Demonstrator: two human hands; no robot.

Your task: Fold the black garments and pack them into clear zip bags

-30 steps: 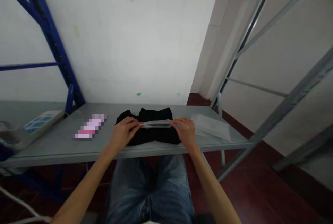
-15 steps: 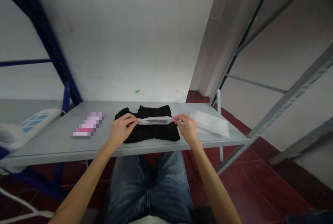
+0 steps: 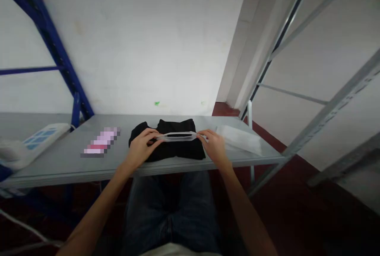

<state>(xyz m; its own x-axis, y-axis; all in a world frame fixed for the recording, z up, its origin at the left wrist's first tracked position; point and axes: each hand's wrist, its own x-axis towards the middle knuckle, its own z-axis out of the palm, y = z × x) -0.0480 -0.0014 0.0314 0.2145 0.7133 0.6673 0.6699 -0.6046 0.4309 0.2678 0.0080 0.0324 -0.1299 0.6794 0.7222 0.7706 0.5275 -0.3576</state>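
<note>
Between my hands, a translucent plastic bag [image 3: 178, 138] is stretched sideways, its mouth parted in a narrow slit. My left hand [image 3: 143, 148] pinches the left end of the mouth. The right end is pinched by the fingers of my right hand [image 3: 214, 146]. Below and behind the bag lies a folded black garment [image 3: 178, 152] on the grey table [image 3: 68, 165]; my hands cover parts of it, and its exact kind cannot be made out.
To the right lies a stack of flat translucent plastic bags [image 3: 242, 140]. A pixelated pink item [image 3: 102, 141] rests on the left, and farther left stands a white device with blue panels [image 3: 41, 139]. Blue metal framing [image 3: 53, 46] rises at left, grey framing [image 3: 332, 109] at right.
The slit in the bag's mouth has parted a little wider, showing black through it. My left hand has shifted slightly right; my right hand has hardly moved.
</note>
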